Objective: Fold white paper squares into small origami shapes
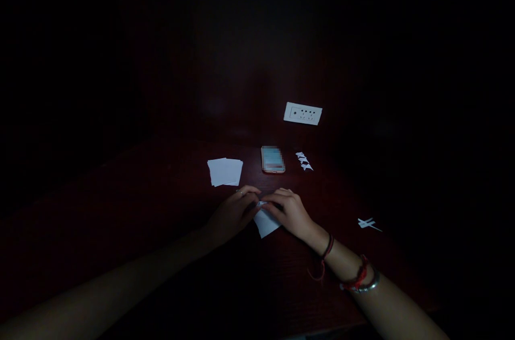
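A white sheet of paper (267,224) lies on the dark reddish table between my hands, its far end bent into a small fold. My left hand (235,210) pinches that far end from the left, a ring on one finger. From the right, my right hand (292,212) grips the same end, thumb and fingers closed at the fold. The fingertips of both hands nearly meet there and partly cover the paper's top. Beyond my left hand rests a stack of white paper pieces (225,172). A phone (273,160) with a lit, blurred-out screen lies past the fingertips.
Several small folded white paper pieces (304,161) sit right of the phone. Thin white paper strips (368,223) lie crossed at the table's right side. A white socket panel (303,113) is on the wall behind. Darkness hides most of the surroundings.
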`<state>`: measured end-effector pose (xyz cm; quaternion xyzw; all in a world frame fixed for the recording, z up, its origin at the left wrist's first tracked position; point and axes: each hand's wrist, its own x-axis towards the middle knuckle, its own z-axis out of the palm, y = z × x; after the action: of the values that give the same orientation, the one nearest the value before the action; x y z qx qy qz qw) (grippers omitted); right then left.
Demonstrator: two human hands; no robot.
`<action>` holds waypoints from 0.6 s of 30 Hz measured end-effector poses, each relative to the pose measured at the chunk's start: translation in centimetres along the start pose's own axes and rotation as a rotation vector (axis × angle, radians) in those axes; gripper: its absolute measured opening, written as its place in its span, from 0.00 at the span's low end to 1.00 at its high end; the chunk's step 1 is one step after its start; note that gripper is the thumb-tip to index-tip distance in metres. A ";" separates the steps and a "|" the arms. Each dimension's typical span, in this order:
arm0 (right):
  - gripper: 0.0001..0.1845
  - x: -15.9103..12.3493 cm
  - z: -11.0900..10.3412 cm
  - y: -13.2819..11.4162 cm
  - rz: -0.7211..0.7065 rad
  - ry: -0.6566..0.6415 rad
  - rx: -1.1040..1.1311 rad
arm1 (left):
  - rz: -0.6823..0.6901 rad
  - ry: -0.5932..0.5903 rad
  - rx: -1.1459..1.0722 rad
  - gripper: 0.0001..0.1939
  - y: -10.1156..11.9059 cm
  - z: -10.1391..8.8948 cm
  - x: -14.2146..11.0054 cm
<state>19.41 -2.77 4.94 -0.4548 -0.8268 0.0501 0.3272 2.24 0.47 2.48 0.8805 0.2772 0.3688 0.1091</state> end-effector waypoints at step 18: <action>0.07 0.0 0.0 -0.5 -0.028 0.081 -0.008 | 0.011 0.067 -0.006 0.04 0.9 -0.7 0.1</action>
<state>19.02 -3.07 5.12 -0.4464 -0.8192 0.0237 0.3593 2.18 -0.28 3.36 0.8688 0.2747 0.3995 0.1003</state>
